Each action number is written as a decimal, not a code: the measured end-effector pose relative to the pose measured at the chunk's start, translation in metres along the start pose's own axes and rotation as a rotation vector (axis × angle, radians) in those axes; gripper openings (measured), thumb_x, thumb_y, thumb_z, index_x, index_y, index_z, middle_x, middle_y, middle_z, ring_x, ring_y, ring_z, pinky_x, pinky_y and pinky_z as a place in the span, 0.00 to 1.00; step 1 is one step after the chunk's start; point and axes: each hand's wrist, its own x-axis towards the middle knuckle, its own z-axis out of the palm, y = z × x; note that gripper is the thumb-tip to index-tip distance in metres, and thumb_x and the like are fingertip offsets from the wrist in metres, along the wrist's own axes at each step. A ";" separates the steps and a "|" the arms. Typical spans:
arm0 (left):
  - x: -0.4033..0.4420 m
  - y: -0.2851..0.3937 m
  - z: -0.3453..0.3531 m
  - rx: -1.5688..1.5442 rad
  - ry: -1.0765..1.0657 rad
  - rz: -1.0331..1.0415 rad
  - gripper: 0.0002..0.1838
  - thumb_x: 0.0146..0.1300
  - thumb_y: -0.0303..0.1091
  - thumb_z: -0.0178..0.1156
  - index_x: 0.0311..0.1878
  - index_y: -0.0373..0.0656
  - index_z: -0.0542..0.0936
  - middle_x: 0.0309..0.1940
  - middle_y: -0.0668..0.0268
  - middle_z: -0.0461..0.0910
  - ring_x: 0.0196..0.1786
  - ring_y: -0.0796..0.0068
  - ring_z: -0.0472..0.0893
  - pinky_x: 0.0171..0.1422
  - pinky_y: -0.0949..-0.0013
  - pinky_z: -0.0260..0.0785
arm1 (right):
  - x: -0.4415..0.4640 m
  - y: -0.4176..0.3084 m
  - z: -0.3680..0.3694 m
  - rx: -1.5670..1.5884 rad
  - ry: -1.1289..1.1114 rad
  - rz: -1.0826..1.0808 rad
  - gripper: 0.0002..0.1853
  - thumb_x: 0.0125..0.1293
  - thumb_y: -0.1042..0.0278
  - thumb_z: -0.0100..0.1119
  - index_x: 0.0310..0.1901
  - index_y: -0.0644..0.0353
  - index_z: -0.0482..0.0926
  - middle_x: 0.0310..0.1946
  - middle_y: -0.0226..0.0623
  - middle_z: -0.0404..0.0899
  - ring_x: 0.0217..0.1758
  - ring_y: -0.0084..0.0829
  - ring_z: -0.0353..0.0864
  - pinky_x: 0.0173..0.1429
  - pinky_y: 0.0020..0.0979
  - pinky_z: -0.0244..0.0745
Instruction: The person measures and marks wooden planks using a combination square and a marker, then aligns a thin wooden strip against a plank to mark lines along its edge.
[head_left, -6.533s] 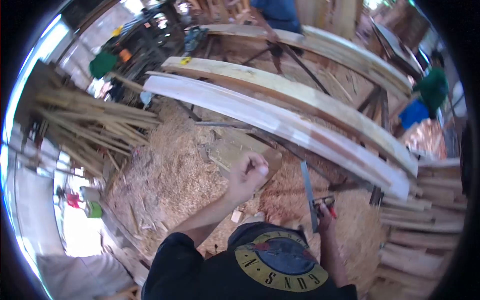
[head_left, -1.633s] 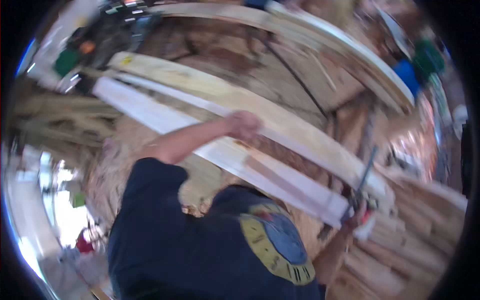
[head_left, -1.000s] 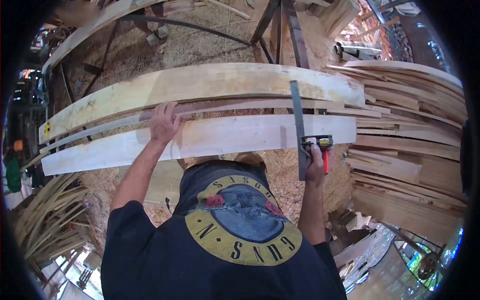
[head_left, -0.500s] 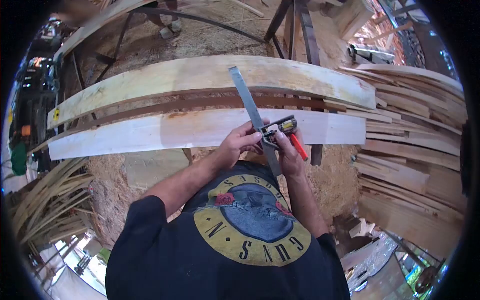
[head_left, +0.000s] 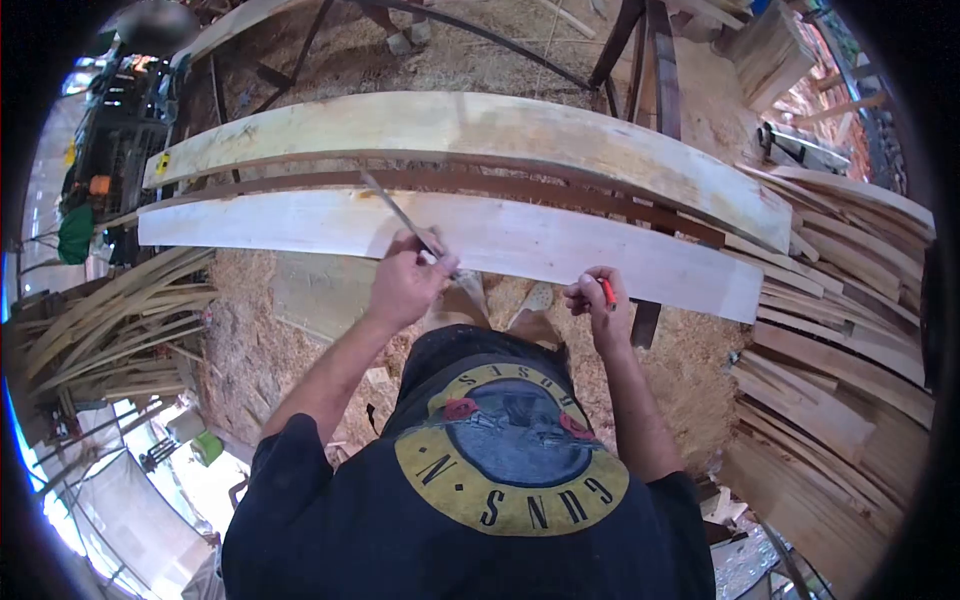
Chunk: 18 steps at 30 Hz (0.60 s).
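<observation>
My left hand (head_left: 405, 285) is closed around a combination square (head_left: 392, 203). Its steel blade points up and left over the pale near plank (head_left: 530, 240), seen almost edge-on; the square's head is hidden by the hand. To the right, just off the plank's near edge, my right hand (head_left: 602, 300) has its fingers curled around a short red pencil-like marker (head_left: 608, 291), of which only part shows. Beyond the near plank lies a second, yellower plank (head_left: 480, 130), with a narrow brown bar (head_left: 480, 185) between them.
Stacked boards (head_left: 840, 410) lie at the right, and thin wood strips (head_left: 110, 310) are heaped at the left. A small yellow object (head_left: 162, 163) sits on the far plank's left end. Sawdust covers the ground (head_left: 690, 380). Another person's feet (head_left: 405, 42) show beyond dark metal legs (head_left: 660, 70).
My hands have parted: the left moved left with the square, the right stayed right with the red marker. The square's blade has turned edge-on, and the whole view has shifted.
</observation>
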 end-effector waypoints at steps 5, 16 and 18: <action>0.007 -0.031 -0.001 0.582 -0.114 0.045 0.22 0.64 0.54 0.66 0.37 0.40 0.82 0.36 0.58 0.80 0.46 0.54 0.79 0.53 0.51 0.68 | -0.009 0.017 -0.009 -0.079 -0.001 0.048 0.09 0.76 0.66 0.57 0.51 0.59 0.72 0.34 0.38 0.86 0.31 0.22 0.82 0.36 0.26 0.77; 0.036 -0.075 0.069 0.308 -0.015 0.240 0.21 0.64 0.46 0.68 0.48 0.38 0.77 0.40 0.55 0.77 0.47 0.49 0.78 0.55 0.49 0.69 | -0.022 0.052 0.051 -0.075 0.100 0.002 0.09 0.74 0.68 0.59 0.49 0.62 0.73 0.31 0.34 0.82 0.33 0.22 0.82 0.37 0.26 0.78; 0.035 -0.085 0.064 0.224 0.024 0.347 0.18 0.63 0.41 0.69 0.48 0.39 0.77 0.40 0.56 0.77 0.45 0.50 0.78 0.53 0.50 0.69 | -0.024 0.056 0.065 -0.121 0.108 -0.012 0.09 0.73 0.68 0.60 0.49 0.62 0.73 0.31 0.34 0.80 0.32 0.22 0.81 0.36 0.27 0.77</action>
